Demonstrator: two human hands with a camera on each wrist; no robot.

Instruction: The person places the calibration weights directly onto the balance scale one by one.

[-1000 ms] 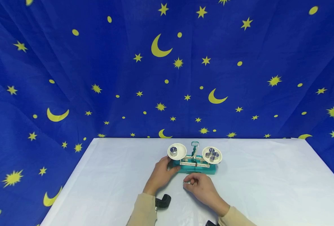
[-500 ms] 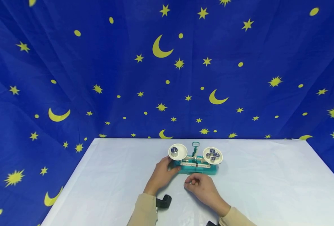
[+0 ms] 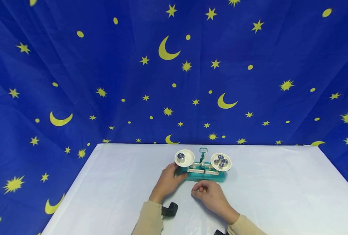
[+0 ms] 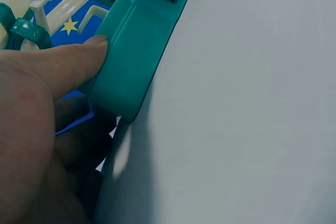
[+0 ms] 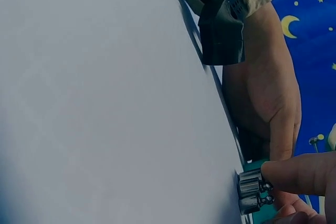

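Note:
A teal balance scale [image 3: 206, 176] with two white pans stands on the white table. My left hand [image 3: 167, 182] grips the left end of its base, the thumb [image 4: 79, 61] on the top edge and the other fingers curled below. One larger metal weight [image 3: 181, 158] sits in the left pan [image 3: 188, 160]; several smaller weights [image 3: 221, 161] cluster in the right pan [image 3: 226, 167]. In front of the base, my right hand [image 3: 210, 195] has thumb and forefinger drawn together. The right wrist view shows its fingertips at small shiny metal weights [image 5: 250, 183], low by the tabletop.
The white-covered table [image 3: 279, 195] spreads out on both sides. Behind it hangs a blue cloth [image 3: 132, 81] with yellow moons and stars. A black wrist-camera mount [image 3: 170, 209] juts from the left sleeve, close to the tabletop.
Both hands keep their places, and the scale and the weights in its pans stay put. The small metal piece seen at the right fingertips earlier is now hardly visible in the head view.

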